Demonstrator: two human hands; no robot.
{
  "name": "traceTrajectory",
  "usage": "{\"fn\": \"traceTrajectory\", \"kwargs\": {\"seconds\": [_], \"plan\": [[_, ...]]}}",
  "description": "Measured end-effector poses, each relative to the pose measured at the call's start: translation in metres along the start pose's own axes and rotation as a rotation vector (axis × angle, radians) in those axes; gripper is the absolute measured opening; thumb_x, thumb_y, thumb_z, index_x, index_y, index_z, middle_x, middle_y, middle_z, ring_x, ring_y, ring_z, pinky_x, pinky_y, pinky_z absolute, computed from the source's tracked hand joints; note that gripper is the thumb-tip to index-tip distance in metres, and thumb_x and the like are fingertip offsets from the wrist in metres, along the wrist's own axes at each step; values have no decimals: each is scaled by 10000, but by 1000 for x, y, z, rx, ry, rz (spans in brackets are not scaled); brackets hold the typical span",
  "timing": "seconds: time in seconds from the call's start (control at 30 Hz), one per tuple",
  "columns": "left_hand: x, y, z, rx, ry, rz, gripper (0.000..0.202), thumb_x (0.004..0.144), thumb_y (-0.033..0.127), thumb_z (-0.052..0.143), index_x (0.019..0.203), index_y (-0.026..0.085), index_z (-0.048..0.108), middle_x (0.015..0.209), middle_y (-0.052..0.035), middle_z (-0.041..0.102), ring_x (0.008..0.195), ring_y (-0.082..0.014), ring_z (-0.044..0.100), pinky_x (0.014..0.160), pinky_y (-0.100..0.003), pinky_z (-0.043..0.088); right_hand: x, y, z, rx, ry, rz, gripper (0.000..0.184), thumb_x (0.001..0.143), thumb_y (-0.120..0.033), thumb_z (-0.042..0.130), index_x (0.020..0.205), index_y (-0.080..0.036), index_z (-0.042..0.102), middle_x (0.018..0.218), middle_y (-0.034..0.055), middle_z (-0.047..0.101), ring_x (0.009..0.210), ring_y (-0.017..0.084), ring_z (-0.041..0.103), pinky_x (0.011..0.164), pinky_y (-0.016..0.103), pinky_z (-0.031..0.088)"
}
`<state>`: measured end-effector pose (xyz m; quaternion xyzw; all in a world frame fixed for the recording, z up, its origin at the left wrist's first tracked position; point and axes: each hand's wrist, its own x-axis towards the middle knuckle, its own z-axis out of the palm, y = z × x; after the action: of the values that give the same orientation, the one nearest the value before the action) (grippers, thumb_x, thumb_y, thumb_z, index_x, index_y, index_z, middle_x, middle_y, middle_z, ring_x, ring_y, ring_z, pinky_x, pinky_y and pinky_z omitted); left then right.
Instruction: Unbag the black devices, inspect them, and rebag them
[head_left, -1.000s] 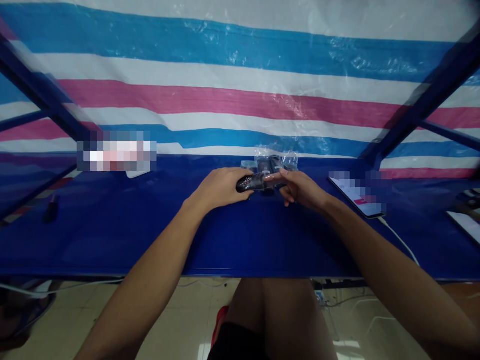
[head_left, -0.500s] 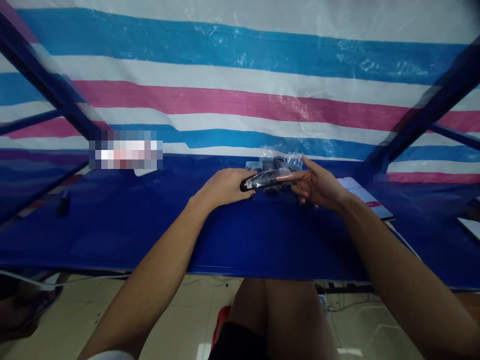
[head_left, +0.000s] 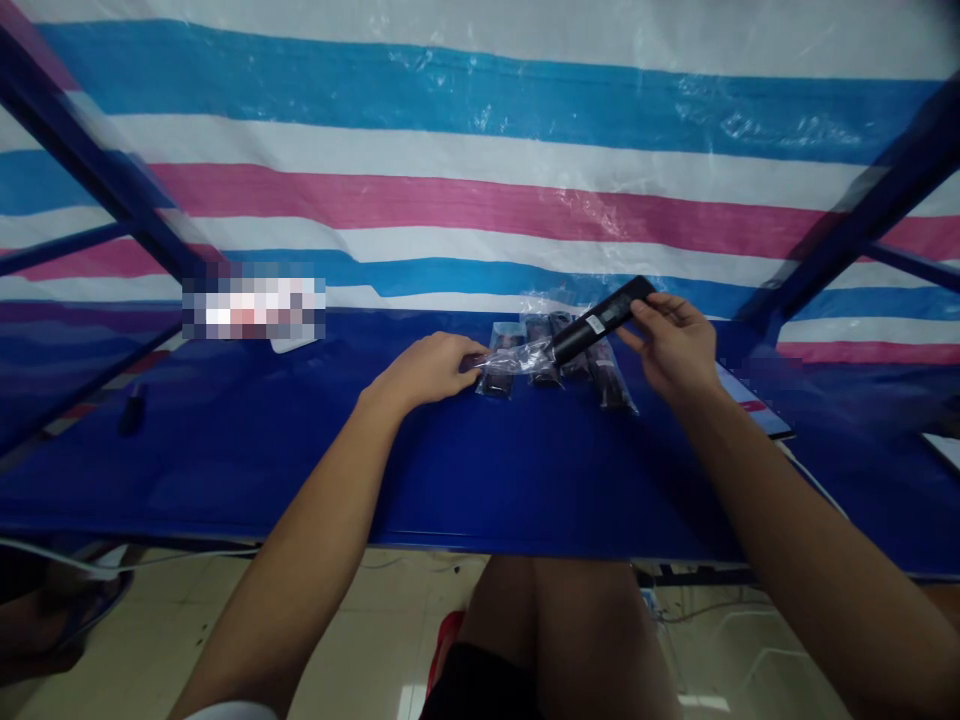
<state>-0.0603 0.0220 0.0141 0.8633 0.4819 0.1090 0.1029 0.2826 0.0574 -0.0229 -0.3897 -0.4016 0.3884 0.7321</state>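
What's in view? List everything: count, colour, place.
striped tarpaulin: 1, blue, pink and white, behind the table
table top: 1, dark blue, under the hands
bagged dark items: about four, black in clear plastic, on the table between the hands
slim device: 1, black with white label, in the right hand
phone: 1, white screen, right of the right hand
small object: 1, black, far left on the table
left hand: 1, on a clear bag's end
right hand: 1, gripping the device

Packets [head_left: 607, 378] on table [head_left: 525, 470], phone [head_left: 754, 405] to right
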Motion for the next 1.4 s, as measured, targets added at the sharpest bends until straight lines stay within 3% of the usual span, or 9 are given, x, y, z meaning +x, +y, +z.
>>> {"fn": "traceTrajectory", "kwargs": {"seconds": [0.13,0.23,0.33,0.47,0.6,0.77,0.9,1.1,1.4], "plan": [[-5,-3,-2,-12,102,29,583,920,421,741,1461,203,729,1436,-172,754,1304,-373,709,1101,-532,552,3,-16,-3,-21,-55,-59,431,735,-386,973,943,-292,608,974,-16,712,978,217,747,866,423,689],[-5,11,1,-191,239,111,772,900,586,822,1565,242,633,1623,-166,616,1512,-383,563,1252,-591,452,-17,-28,11,-36,-233,119,451,685,-383,1021,921,-286,649,914,2,743,877,219,747,772,390,669],[-3,33,6,-486,265,212,750,905,544,856,1567,280,624,1617,-135,627,1469,-347,608,1200,-533,522,-46,-32,29,-86,-470,337,477,630,-388,1059,916,-256,700,838,2,761,723,184,725,664,332,612],[-2,52,8,-699,50,245,659,951,402,819,1572,286,631,1443,-114,748,1213,-294,744,987,-450,627,-72,-29,41,-106,-694,456,449,646,-401,1064,860,-223,711,793,4,781,673,156,717,642,287,567],[-2,49,5,-746,28,200,559,854,374,898,1378,225,775,1298,-109,796,1087,-277,769,914,-427,642,-72,-29,38,-174,-690,459,422,692,-432,1050,851,-211,727,811,11,793,664,133,704,614,245,560],[-6,22,-9,-643,269,54,542,778,435,947,1249,198,822,1239,-127,807,1046,-269,766,914,-422,636,-56,-32,27,-310,-733,564,432,799,-559,967,1002,-212,809,867,69,798,709,194,752,581,285,643],[-10,6,-17,-474,341,63,523,781,484,948,1191,188,816,1203,-124,805,1051,-272,759,914,-407,613,-46,-29,21,-336,-660,479,364,770,-525,994,947,-237,861,1011,79,815,866,214,780,678,305,710],[-3,33,3,-68,181,196,536,853,454,915,1320,237,767,1293,-104,778,1180,-311,732,969,-423,567,-48,-20,26,-344,-492,379,399,656,-419,1067,935,-231,854,906,65,826,854,228,795,735,351,712],[0,49,14,-9,265,252,420,976,367,771,1372,228,745,1183,-99,765,1057,-271,722,882,-374,556,-58,-28,34,-288,-495,325,459,632,-485,1071,925,-213,845,853,59,819,746,207,774,728,368,704]]}}
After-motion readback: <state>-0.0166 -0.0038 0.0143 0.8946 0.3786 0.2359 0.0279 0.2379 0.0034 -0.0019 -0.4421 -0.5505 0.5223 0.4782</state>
